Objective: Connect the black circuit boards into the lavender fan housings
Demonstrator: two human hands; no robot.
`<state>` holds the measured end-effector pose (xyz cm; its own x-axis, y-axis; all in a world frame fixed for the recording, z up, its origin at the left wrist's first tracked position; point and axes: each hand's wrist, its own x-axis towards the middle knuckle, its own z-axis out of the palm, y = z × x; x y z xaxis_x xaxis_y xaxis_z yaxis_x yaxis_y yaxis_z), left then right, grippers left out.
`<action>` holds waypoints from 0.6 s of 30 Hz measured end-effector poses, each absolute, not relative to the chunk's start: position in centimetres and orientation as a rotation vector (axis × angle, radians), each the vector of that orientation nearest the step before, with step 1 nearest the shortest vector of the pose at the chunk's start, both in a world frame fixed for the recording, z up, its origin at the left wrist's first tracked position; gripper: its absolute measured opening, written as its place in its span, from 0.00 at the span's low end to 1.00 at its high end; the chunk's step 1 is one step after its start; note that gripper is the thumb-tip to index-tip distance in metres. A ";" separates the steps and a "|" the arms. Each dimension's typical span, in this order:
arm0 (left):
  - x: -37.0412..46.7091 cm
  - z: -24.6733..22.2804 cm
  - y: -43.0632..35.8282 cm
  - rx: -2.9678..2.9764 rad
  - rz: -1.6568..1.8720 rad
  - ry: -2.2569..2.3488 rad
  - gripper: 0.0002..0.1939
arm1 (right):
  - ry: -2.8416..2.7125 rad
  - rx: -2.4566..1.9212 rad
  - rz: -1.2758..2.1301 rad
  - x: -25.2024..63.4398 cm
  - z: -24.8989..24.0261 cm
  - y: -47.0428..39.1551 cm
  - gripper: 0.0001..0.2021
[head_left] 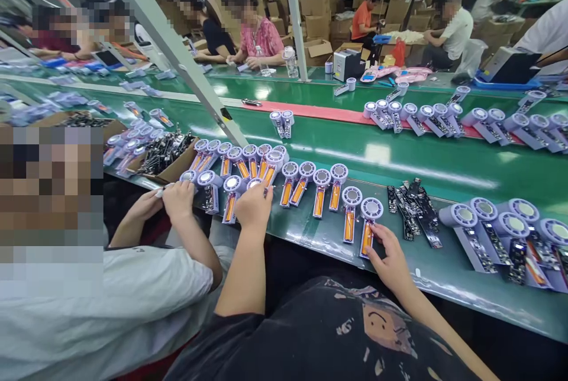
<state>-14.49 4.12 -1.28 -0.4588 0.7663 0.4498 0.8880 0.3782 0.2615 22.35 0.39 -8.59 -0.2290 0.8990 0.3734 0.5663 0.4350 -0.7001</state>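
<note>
My left hand (255, 206) is closed at the lower end of a lavender handheld fan (275, 160), whose open handle shows an orange battery. Its fingertips are partly hidden by the back of the hand, and another fan (254, 183) sits just behind the knuckles. My right hand (391, 258) pinches the handle of the nearest fan (371, 209) between thumb and fingers, at the bench edge. That fan lies flat, its round head pointing away from me. Between my hands several similar fans (322, 178) lie in a loose row, orange batteries exposed.
Black circuit boards (415, 209) lie in a pile right of my right hand. Fans fitted with boards (483, 209) crowd the far right. A co-worker's hands (177, 197) work at left, beside a carton of boards (162, 159). A slanted metal post (177, 55) rises from the green bench.
</note>
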 end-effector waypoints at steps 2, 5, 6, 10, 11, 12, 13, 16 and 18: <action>-14.1 -1.4 4.0 -1.516 -0.633 -2.369 0.18 | -1.917 -1.243 0.562 22.4 -8.6 0.4 0.21; -13.4 -1.9 3.8 -1.608 -0.607 -2.323 0.17 | -1.924 -1.247 0.600 22.3 -8.7 0.2 0.22; -13.2 -2.1 3.9 -1.645 -0.599 -2.307 0.17 | -1.921 -1.253 0.616 22.2 -8.6 0.2 0.23; -12.3 -3.0 4.3 -1.789 -0.594 -2.247 0.15 | -1.900 -1.327 0.649 21.4 -8.2 0.2 0.30; -12.2 -3.2 4.4 -1.819 -0.598 -2.233 0.15 | -1.903 -1.349 0.649 21.1 -8.0 0.4 0.31; -12.2 -3.3 4.6 -1.847 -0.603 -2.219 0.15 | -1.911 -1.367 0.650 20.9 -7.8 0.6 0.32; -12.2 -3.4 4.7 -1.872 -0.608 -2.206 0.15 | -1.918 -1.379 0.654 20.7 -7.6 0.9 0.33; -12.8 -3.3 4.8 -1.954 -0.609 -2.174 0.14 | -1.921 -1.392 0.690 20.5 -6.9 1.6 0.33; -13.7 -3.0 4.6 -2.022 -0.589 -2.153 0.14 | -1.903 -1.394 0.715 20.7 -6.7 1.7 0.33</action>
<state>-13.70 4.64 -3.05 -0.0942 0.9304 0.3543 0.9811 0.0263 0.1916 20.72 1.72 -6.70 -0.2108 0.9585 0.1919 0.5954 0.2816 -0.7524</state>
